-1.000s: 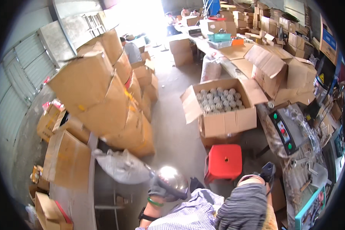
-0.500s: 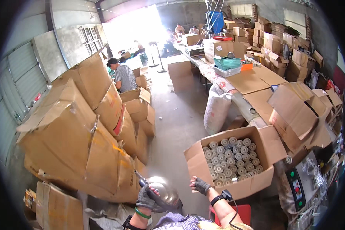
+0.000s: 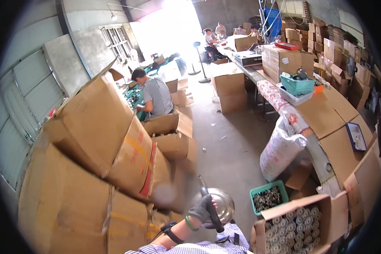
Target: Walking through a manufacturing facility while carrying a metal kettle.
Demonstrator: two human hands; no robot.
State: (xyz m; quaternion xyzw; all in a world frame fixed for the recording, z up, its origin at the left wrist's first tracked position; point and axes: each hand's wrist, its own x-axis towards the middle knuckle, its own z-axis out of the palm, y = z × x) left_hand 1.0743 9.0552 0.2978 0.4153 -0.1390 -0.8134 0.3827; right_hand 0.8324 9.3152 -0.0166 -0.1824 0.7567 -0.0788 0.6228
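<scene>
My left hand (image 3: 202,209), in a dark glove with a green bangle at the wrist, is closed around a long black handle. Beside the handle is a shiny round metal piece (image 3: 224,202), like a pan or a lid; which one I cannot tell. It is held low in front of my checked clothing, over the grey floor. No part of my right hand shows. At the lower right stands an open cardboard box (image 3: 258,237) packed with rows of round, pale, ring-topped pieces (image 3: 290,228).
Large cardboard boxes (image 3: 89,135) line the left side. A teal crate (image 3: 252,197) of small metal parts and a white sack (image 3: 279,152) stand by the long table (image 3: 326,114) on the right. A person in stripes (image 3: 156,95) sits at the left; others work at the far end.
The view has shifted left and forward, so the box of round pieces now lies lower right and the teal crate shows. My right hand has left the view; my left still grips the handle.
</scene>
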